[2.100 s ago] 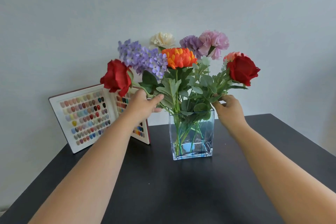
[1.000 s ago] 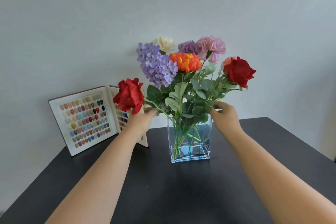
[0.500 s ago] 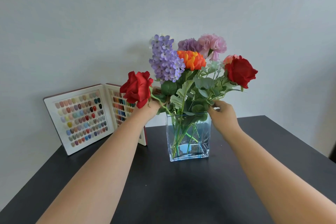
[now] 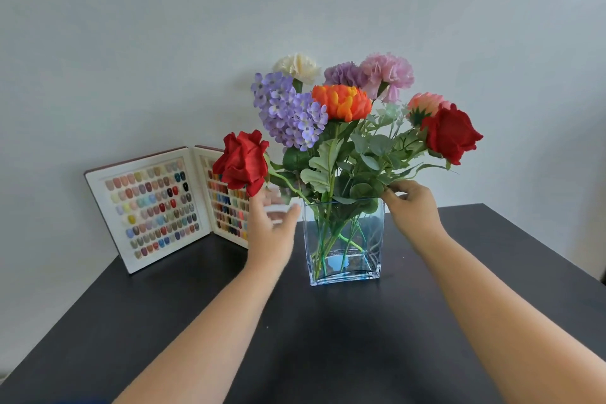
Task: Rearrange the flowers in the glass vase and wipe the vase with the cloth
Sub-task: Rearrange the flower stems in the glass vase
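A rectangular glass vase (image 4: 344, 259) stands on the black table and holds a bunch of flowers. A red rose (image 4: 241, 162) leans out to the left, another red rose (image 4: 451, 134) to the right. Purple hydrangea (image 4: 288, 110), an orange bloom (image 4: 342, 102), cream, mauve and pink flowers rise behind. My left hand (image 4: 272, 226) is blurred, fingers apart, just left of the vase rim and below the left rose, touching no stem. My right hand (image 4: 410, 207) pinches the stems and leaves at the vase's right rim. No cloth is in view.
An open nail colour sample book (image 4: 164, 207) stands upright against the wall, left of the vase and close behind my left hand. The black table (image 4: 328, 338) runs toward me; its right edge slants off at the far right.
My left hand has let go of the left rose's stem and dropped away from it, fingers spread. The left rose stays leaning left. My right hand keeps its hold by the rim.
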### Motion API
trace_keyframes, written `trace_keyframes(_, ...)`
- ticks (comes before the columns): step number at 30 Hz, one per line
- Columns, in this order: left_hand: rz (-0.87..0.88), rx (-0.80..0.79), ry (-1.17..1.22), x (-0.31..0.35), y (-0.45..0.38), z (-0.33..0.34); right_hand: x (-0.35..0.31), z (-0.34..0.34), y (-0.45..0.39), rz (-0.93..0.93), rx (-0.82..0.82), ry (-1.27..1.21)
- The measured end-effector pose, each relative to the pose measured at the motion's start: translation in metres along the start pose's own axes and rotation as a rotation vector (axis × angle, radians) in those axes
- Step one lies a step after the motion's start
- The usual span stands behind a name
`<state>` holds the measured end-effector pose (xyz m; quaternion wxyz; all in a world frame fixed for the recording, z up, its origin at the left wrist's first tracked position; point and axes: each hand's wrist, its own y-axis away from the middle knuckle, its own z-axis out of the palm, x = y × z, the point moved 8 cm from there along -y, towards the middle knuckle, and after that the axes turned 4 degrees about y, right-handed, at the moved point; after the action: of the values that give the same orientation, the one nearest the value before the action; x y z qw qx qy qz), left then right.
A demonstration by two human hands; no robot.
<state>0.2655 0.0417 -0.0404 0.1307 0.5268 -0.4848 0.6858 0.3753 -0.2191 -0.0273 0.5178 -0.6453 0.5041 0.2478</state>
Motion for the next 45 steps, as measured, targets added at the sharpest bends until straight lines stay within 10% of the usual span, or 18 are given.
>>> trace_keyframes(16, 0.389, -0.086, -0.389, 0.070, -0.025, 0.029, -0.011, -0.003, 0.009, -0.025, -0.012, 0.028)
trace_keyframes(25, 0.241, 0.052, -0.458, 0.075, -0.043, 0.036, -0.018, -0.005, 0.007, -0.023, -0.008, 0.035)
trace_keyframes(45, 0.269, -0.224, -0.690, 0.072, -0.046, 0.069, -0.041, -0.005, -0.019, -0.069, -0.080, 0.210)
